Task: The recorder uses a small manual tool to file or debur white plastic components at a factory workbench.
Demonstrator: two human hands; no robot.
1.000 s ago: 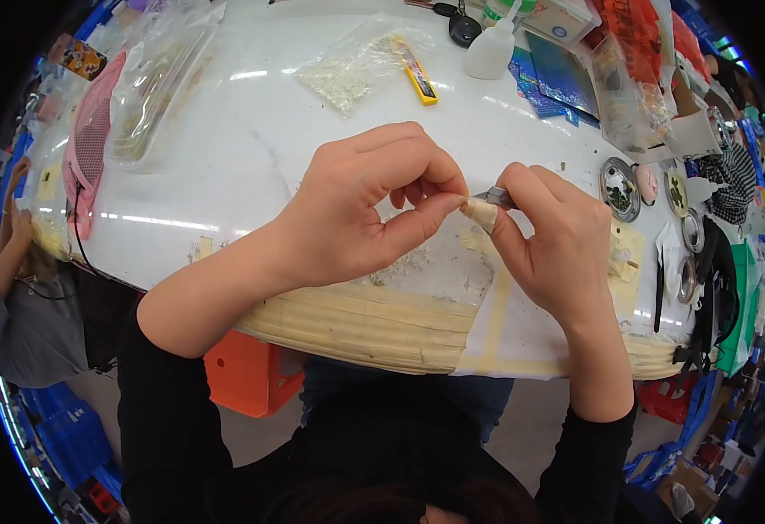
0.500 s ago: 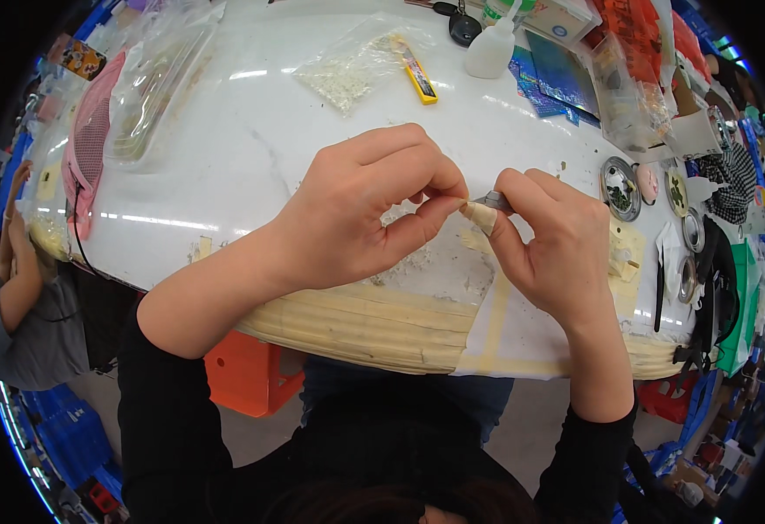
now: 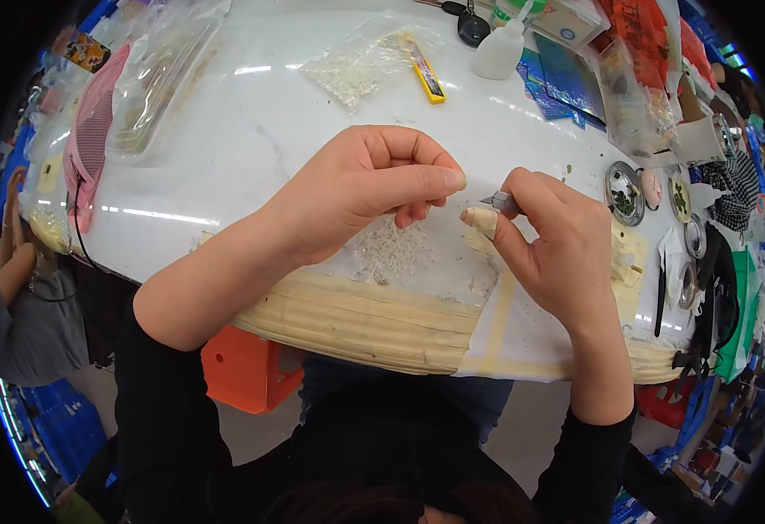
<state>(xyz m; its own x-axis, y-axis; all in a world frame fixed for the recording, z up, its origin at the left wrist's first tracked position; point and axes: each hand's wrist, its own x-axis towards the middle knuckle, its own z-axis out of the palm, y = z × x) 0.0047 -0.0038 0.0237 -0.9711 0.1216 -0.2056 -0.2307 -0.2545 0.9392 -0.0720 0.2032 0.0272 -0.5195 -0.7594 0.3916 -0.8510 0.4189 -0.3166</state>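
Note:
My right hand (image 3: 561, 236) grips a small craft knife (image 3: 504, 203) with a grey metal nose, its pointed tip directed left. Beige tape (image 3: 484, 221) wraps the thumb of that hand. To the left of the blade, my left hand (image 3: 373, 188) is closed in a pinch, thumb against forefinger; whatever lies between the fingertips is too small to make out. The two hands are slightly apart above the table. Below my left hand a loose heap of tiny white bits (image 3: 393, 251) lies on the white tabletop (image 3: 225, 170).
Beyond my hands lie a clear bag of white bits (image 3: 347, 77), a yellow blade case (image 3: 425, 77) and a white squeeze bottle (image 3: 499, 52). Round tins (image 3: 624, 194) stand at right. Beige tape strips (image 3: 365, 323) cover the near edge. A co-worker (image 3: 37, 297) is at far left.
My hands have drawn apart: the left fingertips have lifted off the taped thumb and blade, and the left hand has turned. The knife tip and white heap now show more fully.

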